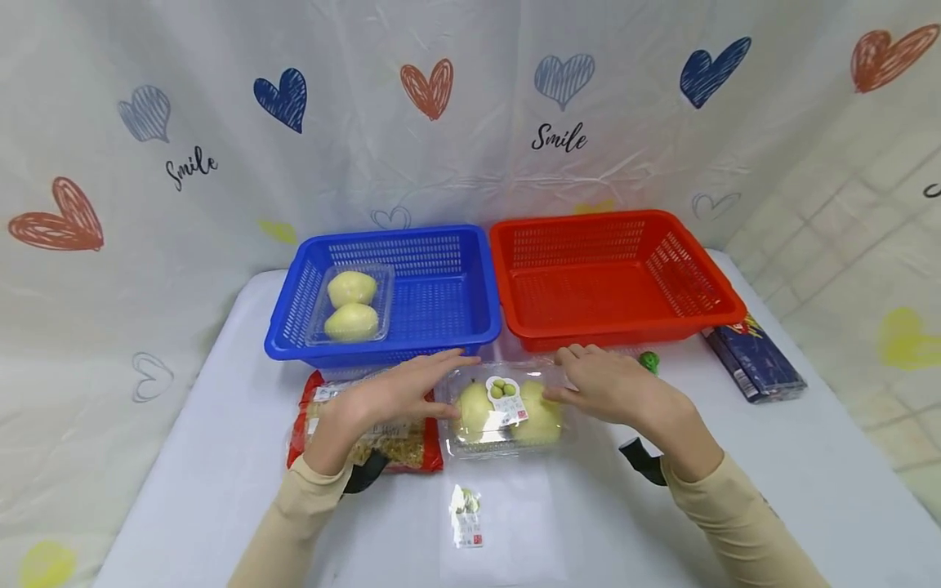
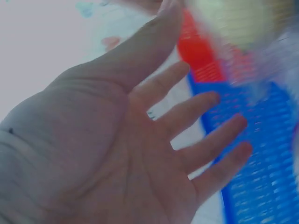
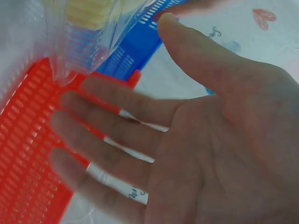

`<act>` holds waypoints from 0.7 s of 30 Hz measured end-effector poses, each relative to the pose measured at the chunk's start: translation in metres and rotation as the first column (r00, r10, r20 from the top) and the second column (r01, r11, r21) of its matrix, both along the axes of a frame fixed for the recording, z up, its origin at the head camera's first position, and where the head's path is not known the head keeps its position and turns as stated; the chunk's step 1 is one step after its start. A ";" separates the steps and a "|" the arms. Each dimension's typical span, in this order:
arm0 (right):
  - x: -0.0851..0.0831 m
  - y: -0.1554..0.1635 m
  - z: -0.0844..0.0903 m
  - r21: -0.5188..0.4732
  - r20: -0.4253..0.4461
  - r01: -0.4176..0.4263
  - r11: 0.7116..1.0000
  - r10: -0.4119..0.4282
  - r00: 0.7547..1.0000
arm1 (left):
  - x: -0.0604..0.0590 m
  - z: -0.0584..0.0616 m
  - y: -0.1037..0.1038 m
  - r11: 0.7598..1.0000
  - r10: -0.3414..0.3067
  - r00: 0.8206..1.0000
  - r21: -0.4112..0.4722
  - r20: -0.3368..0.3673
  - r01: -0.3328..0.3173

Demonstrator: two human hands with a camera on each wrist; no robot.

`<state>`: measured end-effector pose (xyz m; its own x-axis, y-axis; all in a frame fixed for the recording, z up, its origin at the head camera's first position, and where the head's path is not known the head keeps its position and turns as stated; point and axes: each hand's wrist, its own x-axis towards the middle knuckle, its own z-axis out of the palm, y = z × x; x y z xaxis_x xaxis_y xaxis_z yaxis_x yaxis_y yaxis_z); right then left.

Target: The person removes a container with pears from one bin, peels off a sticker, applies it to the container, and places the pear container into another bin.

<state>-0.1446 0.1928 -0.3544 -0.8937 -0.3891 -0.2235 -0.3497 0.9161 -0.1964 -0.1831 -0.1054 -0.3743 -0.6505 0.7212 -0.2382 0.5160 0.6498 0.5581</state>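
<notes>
A clear plastic fruit box with a round fruit label stands at the table's middle, in front of the baskets. Two pale yellow fruits lie inside it. At its left end is my left hand, thumb near the box's front and fingers stretched toward the far side. My right hand is at the right end in the same way. Both wrist views show the fingers nearly straight and spread, with the left palm and right palm uncovered. Whether the fingertips touch the box is unclear.
Behind are a blue basket, holding another box of two fruits, and a red basket. A red-edged food packet lies left, a dark blue pack and a small green item right. A labelled clear sheet lies in front.
</notes>
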 end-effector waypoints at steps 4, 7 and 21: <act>0.005 0.008 -0.001 0.012 0.040 0.094 0.995 -0.095 0.995 | 0.000 0.015 -0.004 0.996 0.002 0.997 0.092 -0.079 0.006; 0.007 0.012 -0.005 0.020 0.089 0.156 0.988 -0.157 0.984 | -0.003 0.018 -0.008 0.993 0.052 0.982 0.116 -0.182 -0.031; -0.007 -0.002 -0.024 -0.066 0.282 0.134 0.989 -0.110 0.953 | -0.002 -0.005 -0.024 0.973 0.173 0.956 -0.108 -0.236 -0.202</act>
<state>-0.1512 0.1909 -0.3782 -0.8431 -0.3088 -0.4402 -0.1571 0.9244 -0.3475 -0.1853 -0.1294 -0.3794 -0.8183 0.5538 -0.1540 0.4800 0.8057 0.3472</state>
